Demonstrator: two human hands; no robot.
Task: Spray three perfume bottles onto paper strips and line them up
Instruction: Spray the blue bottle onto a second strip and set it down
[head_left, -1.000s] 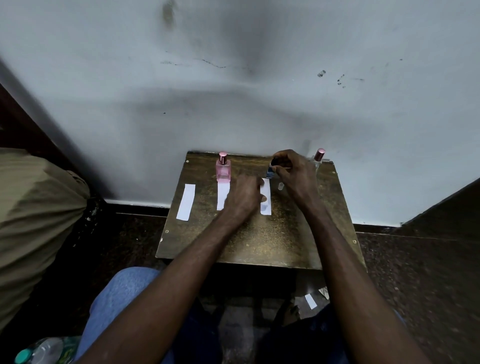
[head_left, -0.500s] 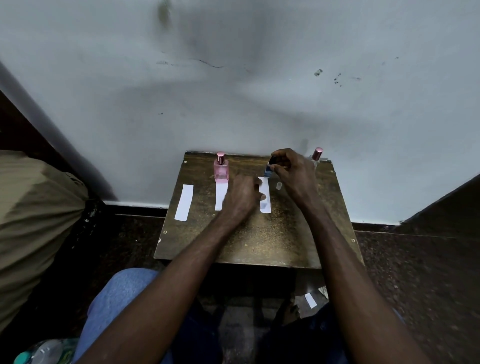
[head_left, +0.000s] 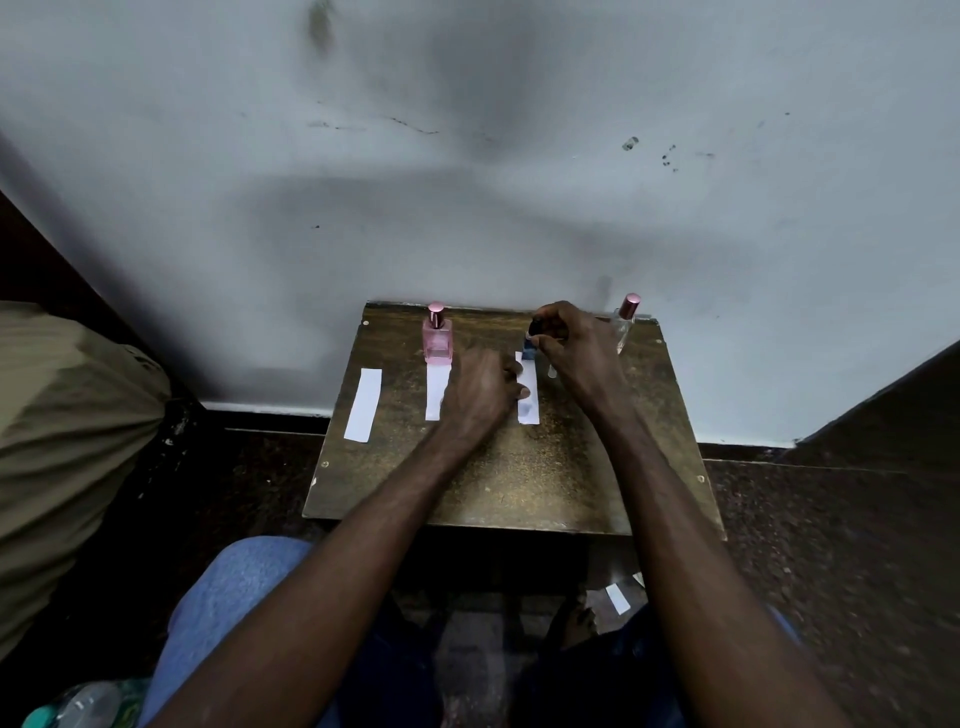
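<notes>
Three white paper strips lie on a small wooden table (head_left: 519, 499): a left strip (head_left: 363, 405), a middle strip (head_left: 435, 392) and a right strip (head_left: 529, 402) with a damp spot. A pink perfume bottle (head_left: 437, 335) stands behind the middle strip. My right hand (head_left: 574, 348) grips a small blue bottle (head_left: 530, 349) with a dark top at the far end of the right strip; most of it is hidden. My left hand (head_left: 480, 389) rests on the table, fingertips pressing the right strip. A clear bottle with a pink cap (head_left: 625, 325) stands at the back right.
A small clear cap (head_left: 551, 371) lies on the table by my right hand. The table backs onto a white wall (head_left: 467, 182). A khaki cloth bundle (head_left: 67, 426) sits at the left, a plastic bottle (head_left: 78, 709) on the floor, paper scraps (head_left: 618, 597) under the table.
Almost nothing: my right hand has shifted slightly on the blue bottle's top; my left hand stays on the right strip.
</notes>
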